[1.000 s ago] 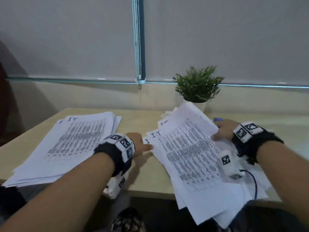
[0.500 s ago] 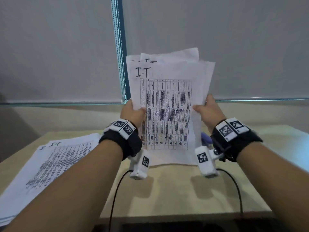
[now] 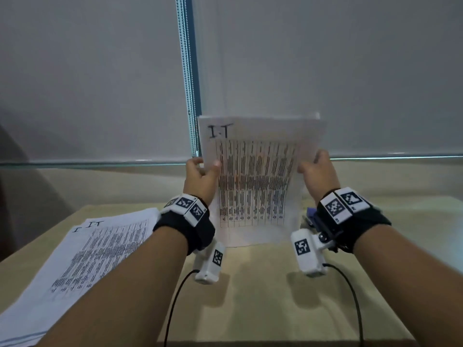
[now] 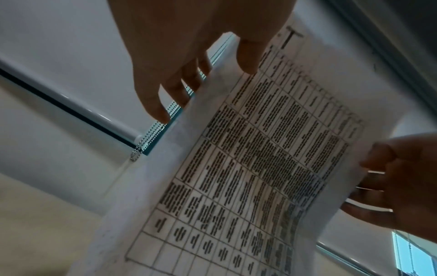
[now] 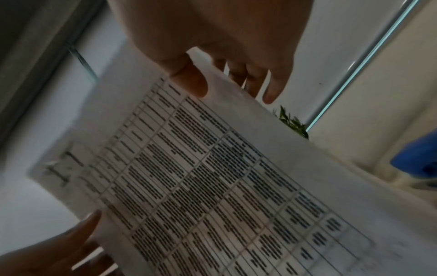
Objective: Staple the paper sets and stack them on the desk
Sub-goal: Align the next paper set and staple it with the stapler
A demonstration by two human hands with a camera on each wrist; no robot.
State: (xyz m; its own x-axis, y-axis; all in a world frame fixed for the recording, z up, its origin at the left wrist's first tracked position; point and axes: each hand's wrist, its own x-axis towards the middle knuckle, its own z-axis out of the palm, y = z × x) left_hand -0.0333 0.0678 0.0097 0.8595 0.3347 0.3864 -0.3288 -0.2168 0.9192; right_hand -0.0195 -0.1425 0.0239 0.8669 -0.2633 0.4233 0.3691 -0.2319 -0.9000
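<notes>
I hold a set of printed sheets (image 3: 255, 181) upright on its bottom edge on the wooden desk (image 3: 263, 296). The sheets carry a table and the handwritten letters "I T". My left hand (image 3: 200, 175) grips the left edge, thumb in front and fingers behind. My right hand (image 3: 314, 171) grips the right edge the same way. The wrist views show the paper set (image 4: 248, 177) (image 5: 212, 186) pinched between thumb and fingers. A blue stapler (image 3: 310, 216) peeks out behind my right wrist. A stack of similar paper sets (image 3: 82, 259) lies flat at the left.
Grey roller blinds (image 3: 100, 83) with a bead chain (image 3: 186, 96) cover the window behind the desk. A green plant (image 5: 290, 123) shows past the paper in the right wrist view. Cables (image 3: 175, 304) trail from the wrist cameras over the desk's front edge.
Both hands picked the loose sheets off the right of the desk and raised them upright. Since half a second ago the sheets dropped lower and their top edges came level.
</notes>
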